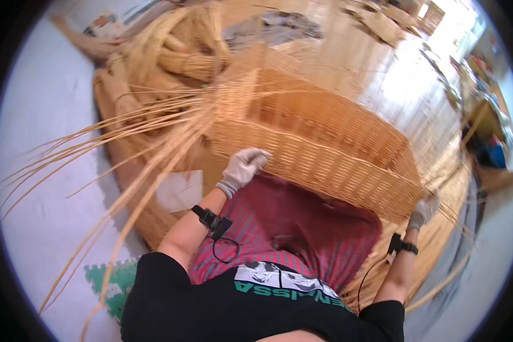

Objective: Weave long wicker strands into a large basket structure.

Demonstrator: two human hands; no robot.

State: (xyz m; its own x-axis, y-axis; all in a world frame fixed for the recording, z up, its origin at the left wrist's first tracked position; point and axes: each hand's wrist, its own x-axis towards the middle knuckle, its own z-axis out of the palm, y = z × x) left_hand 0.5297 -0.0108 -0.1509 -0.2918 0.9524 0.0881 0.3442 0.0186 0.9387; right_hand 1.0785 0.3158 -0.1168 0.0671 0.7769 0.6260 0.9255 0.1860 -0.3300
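A long wicker basket (319, 162) of tan woven canes lies in front of me, its hollow side up and its length slanting down to the right. My left hand (248, 165), in a whitish glove, is against the lower part of the near wall toward the left end. Its fingers are curled closed; what they pinch there is too small to make out. At the basket's right end my gloved right hand (425, 211) closes round the corner, partly blurred. Long loose canes (148, 122) fan out to the left from the basket's left end, and shorter ones stick out beside my right hand.
Bundles of cane (182, 48) are heaped at the far left. A dark red cloth (302, 214) covers my lap. A whitish sheet (179, 191) lies left of my left hand, and a green foam mat (109, 285) at the lower left. Grey cloth (273, 28) lies beyond the basket.
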